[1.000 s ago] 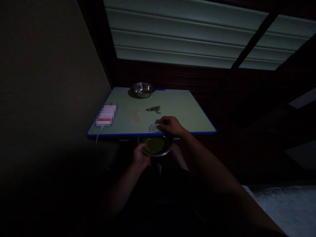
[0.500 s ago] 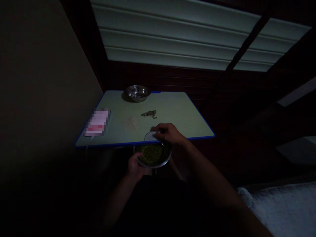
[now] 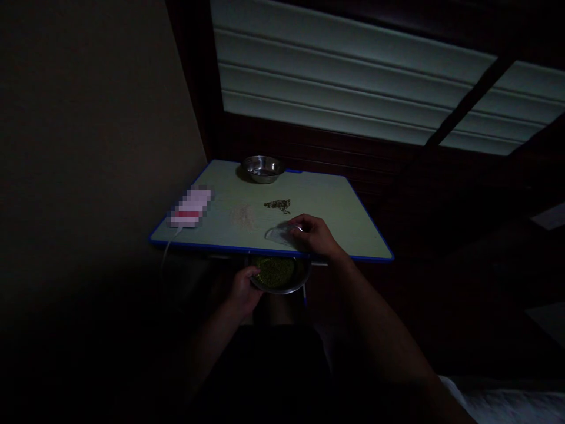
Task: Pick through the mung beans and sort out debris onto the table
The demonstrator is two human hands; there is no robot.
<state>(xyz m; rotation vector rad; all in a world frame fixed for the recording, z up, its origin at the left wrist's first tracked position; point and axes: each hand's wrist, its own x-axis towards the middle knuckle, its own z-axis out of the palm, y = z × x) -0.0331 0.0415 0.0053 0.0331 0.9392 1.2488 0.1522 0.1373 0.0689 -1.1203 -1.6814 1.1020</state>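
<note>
My left hand grips the left rim of a steel bowl filled with small green grains, held just below the near edge of a pale green table. Fingers of my right hand are curled on a small white disc-like piece lying flat on the table near its front edge, right above the bowl. A small dark pile of grains and a pale pile of grains lie further back on the table.
An empty steel bowl stands at the table's far edge. A pink-and-white flat object with a white cable lies at the table's left. A wall is at the left, dark panelling and a slatted window behind. Light bedding shows at lower right.
The view has shifted. The white piece under my right hand has slid a little back from the table edge; the bowl stays in my left hand below the edge.
</note>
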